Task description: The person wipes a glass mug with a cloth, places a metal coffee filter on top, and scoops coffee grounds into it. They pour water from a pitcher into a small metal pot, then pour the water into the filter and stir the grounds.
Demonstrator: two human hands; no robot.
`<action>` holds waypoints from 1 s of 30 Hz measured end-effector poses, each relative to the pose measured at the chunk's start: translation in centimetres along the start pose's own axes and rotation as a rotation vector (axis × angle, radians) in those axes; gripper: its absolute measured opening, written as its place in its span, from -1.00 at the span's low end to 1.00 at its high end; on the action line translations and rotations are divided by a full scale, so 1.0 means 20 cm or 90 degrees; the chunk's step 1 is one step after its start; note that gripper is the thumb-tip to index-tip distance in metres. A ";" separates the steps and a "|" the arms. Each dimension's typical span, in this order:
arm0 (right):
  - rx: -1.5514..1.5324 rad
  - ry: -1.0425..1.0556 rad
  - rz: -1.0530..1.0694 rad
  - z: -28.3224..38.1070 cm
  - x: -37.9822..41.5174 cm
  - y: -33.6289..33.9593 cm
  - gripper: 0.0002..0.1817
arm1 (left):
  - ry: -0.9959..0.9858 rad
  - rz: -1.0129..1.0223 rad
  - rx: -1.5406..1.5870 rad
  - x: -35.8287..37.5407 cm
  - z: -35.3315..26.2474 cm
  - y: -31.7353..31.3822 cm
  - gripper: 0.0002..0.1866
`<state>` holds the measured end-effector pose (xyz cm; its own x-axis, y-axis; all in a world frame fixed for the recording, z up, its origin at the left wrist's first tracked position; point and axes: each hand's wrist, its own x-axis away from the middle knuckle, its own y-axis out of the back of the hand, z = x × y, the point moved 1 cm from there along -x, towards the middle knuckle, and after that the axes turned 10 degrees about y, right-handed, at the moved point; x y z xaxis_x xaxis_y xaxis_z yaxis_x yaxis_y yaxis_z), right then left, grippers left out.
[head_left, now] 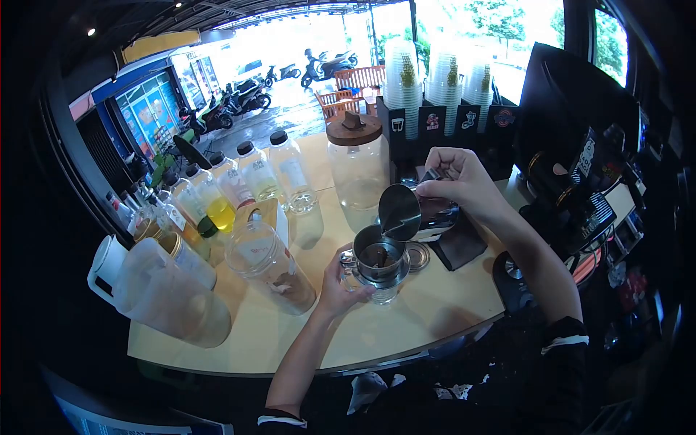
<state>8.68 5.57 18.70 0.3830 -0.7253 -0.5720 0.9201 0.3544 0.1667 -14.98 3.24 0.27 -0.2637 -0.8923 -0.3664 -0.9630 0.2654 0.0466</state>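
A metal drip coffee filter [371, 274] sits on top of a glass mug [386, 295] near the front of the counter. My left hand [339, 291] is closed around the mug's left side, its thumb along the front below the filter. Above the filter, my right hand [458, 181] grips a steel pitcher [400, 210] by its handle. The pitcher tilts left, and its lip hangs over the filter's opening with a thin stream running down. Dark matter shows inside the filter. Just right of the mug lies a small round metal lid [418, 257].
Left of the mug stand a clear plastic jar [283, 283] and a large white-lidded jug [174, 293]. Capped bottles [291, 174] line the left edge. Behind are a wooden-lidded glass jar [357, 174] and a black holder [453, 125] with stacked cups. A dark flat item [464, 248] lies right.
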 end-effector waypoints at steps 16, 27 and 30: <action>0.021 -0.016 -0.010 0.01 0.01 -0.01 -0.79 | -0.004 0.000 0.011 0.00 -0.02 0.00 -0.10; 0.055 0.011 -0.037 0.00 0.01 0.01 -0.75 | -0.013 0.001 0.005 0.00 -0.01 0.00 -0.09; 0.074 0.039 -0.034 0.01 -0.01 0.03 -0.75 | -0.005 0.003 0.014 0.00 0.00 0.00 -0.09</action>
<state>9.09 5.83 19.00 0.3305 -0.7029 -0.6299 0.9438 0.2429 0.2241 -14.88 3.27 0.37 -0.2678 -0.8881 -0.3735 -0.9603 0.2776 0.0283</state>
